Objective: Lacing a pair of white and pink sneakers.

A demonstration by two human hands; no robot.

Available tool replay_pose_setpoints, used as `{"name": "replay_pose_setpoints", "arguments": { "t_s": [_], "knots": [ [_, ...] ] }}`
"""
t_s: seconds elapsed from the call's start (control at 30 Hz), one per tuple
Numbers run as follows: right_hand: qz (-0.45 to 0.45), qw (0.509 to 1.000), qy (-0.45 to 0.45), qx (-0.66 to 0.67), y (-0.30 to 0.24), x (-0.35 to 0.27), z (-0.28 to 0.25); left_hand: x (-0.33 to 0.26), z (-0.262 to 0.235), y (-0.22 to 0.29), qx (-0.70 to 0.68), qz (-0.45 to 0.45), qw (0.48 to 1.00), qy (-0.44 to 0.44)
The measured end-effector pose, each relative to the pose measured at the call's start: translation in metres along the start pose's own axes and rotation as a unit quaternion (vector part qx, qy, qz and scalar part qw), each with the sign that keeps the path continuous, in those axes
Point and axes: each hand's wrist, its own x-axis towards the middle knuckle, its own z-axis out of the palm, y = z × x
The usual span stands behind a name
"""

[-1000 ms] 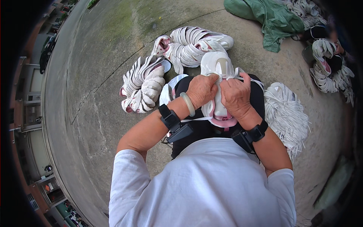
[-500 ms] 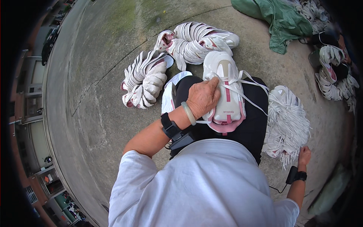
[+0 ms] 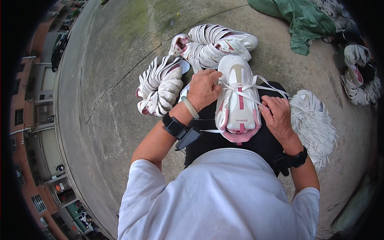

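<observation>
- A white and pink sneaker lies on the person's dark lap, toe pointing away from the body, its white laces trailing loose toward the right.
- The left hand rests against the sneaker's left side near the toe, fingers curled on it (whether it truly clamps the shoe I cannot tell).
- The right hand sits at the sneaker's right side, fingers drawn together on a lace there.
- Just right of that hand, a thick bundle of white laces lies on the concrete floor, touching the lap's edge.
- Beyond the sneaker's toe, a pair of white and pink sneakers lies on the floor; another heap of the same shoes sits to the left, close to the left hand.
- A green cloth is crumpled toward the far right, with more white shoes at the right edge of view.
- Nothing lies between the hands and the sneaker.
- The floor is grey, cracked concrete with mossy green patches further off; buildings show, bent by the lens, along the left rim.
</observation>
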Motion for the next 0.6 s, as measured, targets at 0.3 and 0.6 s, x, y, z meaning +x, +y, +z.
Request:
{"name": "replay_pose_setpoints", "arguments": {
  "t_s": [0.3, 0.6],
  "knots": [
    [0.067, 0.988, -0.032, 0.136, -0.007, 0.006, 0.001, 0.005, 0.006, 0.011, -0.076, 0.017, 0.994, 0.081],
    [-0.177, 0.979, 0.043, -0.088, -0.019, -0.028, -0.035, -0.005, 0.025, 0.017, -0.167, -0.028, 0.975, 0.142]
  ]
}}
